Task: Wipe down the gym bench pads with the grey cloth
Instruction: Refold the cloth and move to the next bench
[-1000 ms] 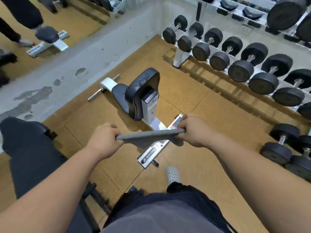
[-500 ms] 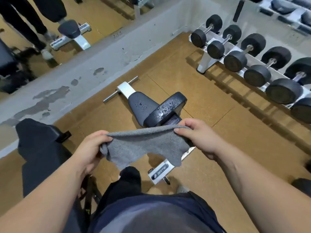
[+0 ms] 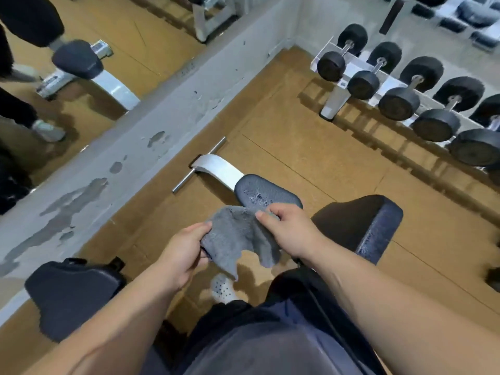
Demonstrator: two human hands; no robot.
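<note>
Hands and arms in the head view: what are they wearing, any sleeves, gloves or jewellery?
Both the left hand and the right hand are bare: no gloves, and no rings, watch or bands that I can see. The forearms are uncovered as far as the frame shows; no sleeve edge is in view. Some motion blur limits fine detail.

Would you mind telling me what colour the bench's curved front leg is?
White, with a silver crossbar at its foot; the curved front leg shows best in the head view.
</note>
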